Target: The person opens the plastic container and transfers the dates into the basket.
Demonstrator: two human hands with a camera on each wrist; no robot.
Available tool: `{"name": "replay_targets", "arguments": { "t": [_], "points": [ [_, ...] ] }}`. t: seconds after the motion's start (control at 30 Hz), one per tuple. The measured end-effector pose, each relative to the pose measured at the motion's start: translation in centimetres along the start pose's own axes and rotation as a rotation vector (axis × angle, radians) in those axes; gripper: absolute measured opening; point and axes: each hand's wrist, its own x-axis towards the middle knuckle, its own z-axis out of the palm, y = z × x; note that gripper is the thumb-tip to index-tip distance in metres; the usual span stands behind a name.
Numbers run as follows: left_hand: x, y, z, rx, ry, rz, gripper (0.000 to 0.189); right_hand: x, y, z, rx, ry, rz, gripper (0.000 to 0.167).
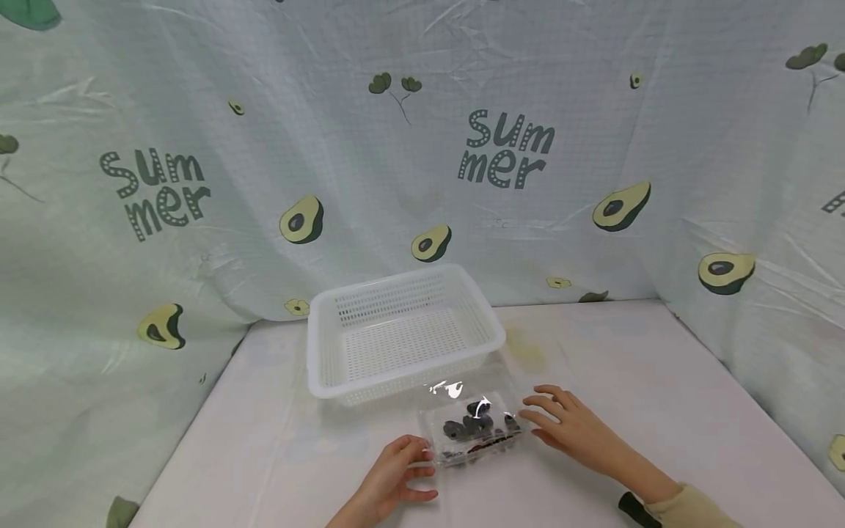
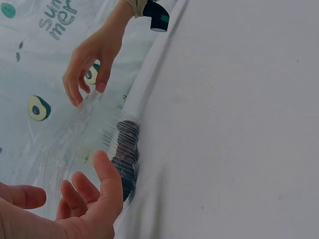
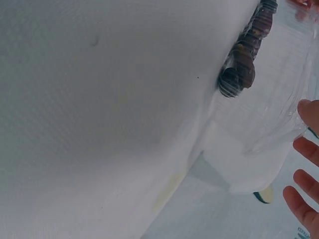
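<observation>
Two bare hands flank a clear plastic container (image 1: 436, 419). The fingers of the left hand (image 1: 396, 480) are bent a little and stand apart from one another, with a gap between thumb and fingers; their tips are at the container's left side, and I cannot tell whether they touch it. The right hand (image 1: 571, 429) has its fingers spread, and its thumb also stands away from them; in the right wrist view the thumb tip meets the container's clear edge.

Inside the container lie several dark, rounded pieces (image 1: 477, 424), some in a row along its near side, others loose behind that row. The container is on the near part of the worktop (image 1: 264, 440), in front of a white perforated basket (image 1: 409, 369), just beside the basket's near right corner.

The basket stands left of the middle of the worktop's far edge. A beige sleeve (image 1: 689, 507) and a short black object (image 1: 639, 510) show at the right wrist. Behind the far edge hangs a pale cloth (image 1: 409, 161) printed with avocados and lettering.
</observation>
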Motion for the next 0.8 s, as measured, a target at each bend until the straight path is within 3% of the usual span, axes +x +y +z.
{"name": "replay_targets", "arguments": {
  "t": [0.57, 0.8],
  "points": [
    [0.0, -0.1, 0.0, -0.028, -0.037, -0.002, 0.018, 0.2, 1.1, -0.1, 0.144, 0.117, -0.02, 0.028],
    [-0.1, 0.1, -0.3, -0.038, -0.045, -0.036, 0.022, 1.0, 1.1, -0.4, 0.205, 0.147, 0.065, 0.026]
  ]
}}
